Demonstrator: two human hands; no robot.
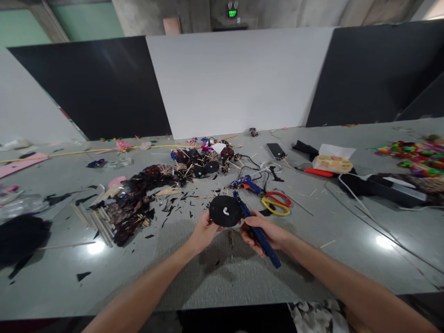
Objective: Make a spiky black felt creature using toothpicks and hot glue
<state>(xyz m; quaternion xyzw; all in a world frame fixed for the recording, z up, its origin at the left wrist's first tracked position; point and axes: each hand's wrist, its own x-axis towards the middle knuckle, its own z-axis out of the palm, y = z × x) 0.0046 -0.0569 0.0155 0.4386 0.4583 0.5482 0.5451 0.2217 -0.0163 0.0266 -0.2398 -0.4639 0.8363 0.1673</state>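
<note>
My left hand (204, 232) is closed on the near left edge of a flat black disc (219, 218), its thumb near the rim. A small white curl marks the disc's middle. In my right hand (268, 231) is a long dark blue tool (262, 240), stapler-like in shape, slanting from the disc's right edge toward me. Its far end overlaps or adjoins the disc; I cannot tell whether it grips it. Beyond lie a blue glue gun (252, 187) and scissors (277, 206) with red and yellow handles. Black scraps (169, 209) are scattered left of the disc.
Dark crumpled pieces (126, 210) and spiky stick clusters (180, 169) spread across the table's left and middle. A phone (275, 150), a tissue pack (332, 163) and cables (367, 210) lie to the right. White and black panels (239, 83) stand along the back.
</note>
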